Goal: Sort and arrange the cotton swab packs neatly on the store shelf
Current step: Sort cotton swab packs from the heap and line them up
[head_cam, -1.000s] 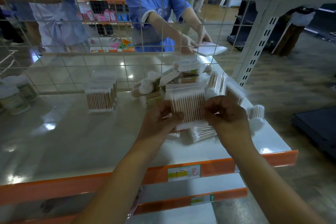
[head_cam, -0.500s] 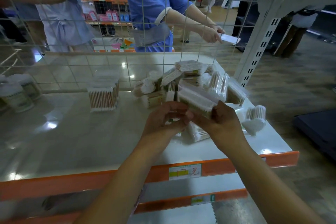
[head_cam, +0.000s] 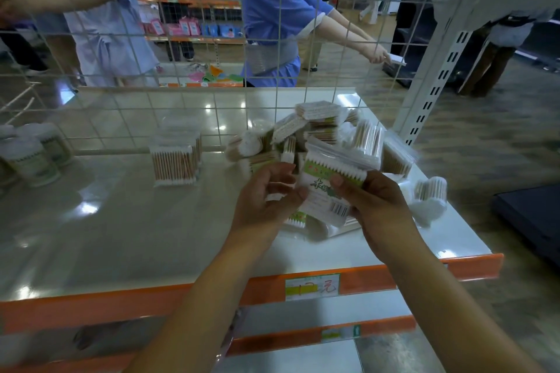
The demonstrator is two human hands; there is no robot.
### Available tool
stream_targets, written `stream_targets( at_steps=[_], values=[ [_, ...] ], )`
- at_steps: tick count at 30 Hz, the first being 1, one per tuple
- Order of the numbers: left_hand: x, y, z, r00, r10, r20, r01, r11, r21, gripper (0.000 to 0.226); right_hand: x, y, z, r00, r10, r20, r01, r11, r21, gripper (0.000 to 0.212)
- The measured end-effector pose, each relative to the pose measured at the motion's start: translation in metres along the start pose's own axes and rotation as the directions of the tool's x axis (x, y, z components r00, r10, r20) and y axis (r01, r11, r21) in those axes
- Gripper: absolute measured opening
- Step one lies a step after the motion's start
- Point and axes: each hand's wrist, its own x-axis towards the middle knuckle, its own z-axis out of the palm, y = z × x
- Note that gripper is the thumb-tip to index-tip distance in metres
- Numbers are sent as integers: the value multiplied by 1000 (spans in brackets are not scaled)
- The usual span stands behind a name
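Observation:
A flat cotton swab pack [head_cam: 325, 188] with a green label and a barcode is held above the white shelf [head_cam: 127, 230]. My right hand [head_cam: 374, 204] grips its right side, thumb on the label. My left hand [head_cam: 266, 200] pinches its left edge between thumb and fingers. Behind it lies a loose heap of swab packs [head_cam: 327, 133], and more packs [head_cam: 295, 218] lie under my hands. An upright row of packs [head_cam: 175, 160] stands at the middle of the shelf near the wire grid.
Round swab tubs [head_cam: 33, 157] stand at the far left. Heart-shaped packs [head_cam: 430, 200] sit by the right edge. A wire grid [head_cam: 212, 70] backs the shelf, with people behind it. A white upright post [head_cam: 430, 82] rises at right. The shelf front edge [head_cam: 121, 303] is orange.
The pack was turned in my hands from its clear side to edge-on, and now shows its labelled face with the barcode. The person behind the grid reached further right.

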Motion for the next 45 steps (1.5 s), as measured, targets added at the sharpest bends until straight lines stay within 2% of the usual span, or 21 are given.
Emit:
stream_targets(
  at_steps=[3, 7, 8, 10, 11, 13, 15, 17, 20, 22, 25, 27, 30, 33, 37, 41, 45],
  values=[
    [0, 0, -4, 999, -16, 36, 16, 1000, 7, 47, 2, 2, 2, 998, 25, 51, -25, 1000, 1, 26],
    [-2, 5, -13, 998, -11, 61, 8, 998, 56, 36, 5, 5, 9, 992, 34, 120, -31, 999, -27, 61],
    [-2, 6, -16, 999, -12, 48, 9, 998, 61, 34, 6, 6, 12, 991, 33, 127, -29, 999, -34, 60],
    [-4, 7, -23, 1000, -18, 2, 18, 998, 58, 34, 7, 6, 20, 994, 14, 112, -6, 998, -68, 41],
    [-5, 8, -26, 999, -19, -26, 20, 998, 53, 34, 8, 7, 26, 998, -14, 68, 24, 990, -141, 34],
    [-8, 7, -34, 996, -20, -90, 25, 998, 56, 33, 11, 13, 37, 991, -123, -58, 92, 922, -377, 40],
    [-11, 7, -42, 990, -22, -142, 36, 994, 99, 31, 11, 18, 50, 971, -212, -110, 128, 851, -509, 45],
    [-15, 5, -51, 985, -4, -171, 27, 990, 136, 30, 9, 23, 63, 978, -204, -48, 147, 831, -537, 38],
    [-21, 4, -67, 982, 42, -183, -7, 983, 185, 27, 6, 28, 87, 986, -104, 133, 160, 825, -542, 17],
    [-26, 4, -78, 984, 73, -163, -23, 956, 291, 30, 8, 34, 104, 979, -40, 201, 146, 828, -542, 16],
    [-32, 2, -102, 984, 117, -134, -50, 903, 427, 45, 17, 50, 126, 974, -8, 226, 133, 827, -546, 14],
    [-34, 4, -123, 985, 138, -107, -63, 851, 522, 45, 25, 59, 139, 963, 20, 269, 127, 845, -520, 16],
    [-34, 8, -156, 988, 138, -75, -49, 725, 687, 29, 36, 65, 161, 956, 33, 292, 101, 897, -430, 16],
    [-34, 7, -186, 991, 120, -61, -18, 565, 825, 33, 54, 69, 185, 969, 69, 236, 8, 951, -309, 20],
    [-35, 8, -215, 996, 60, -65, 29, 472, 881, 36, 78, 79, 202, 979, 71, 191, -10, 952, -306, 24],
    [-37, 3, -232, 998, -53, -31, 45, 272, 961, 40, 94, 90, 215, 991, 61, 122, -21, 951, -307, 20],
    [-39, -6, -242, 986, -160, -56, 93, 235, 968, 38, 102, 111, 217, 999, 40, 14, -30, 898, -439, 18]
  ],
)
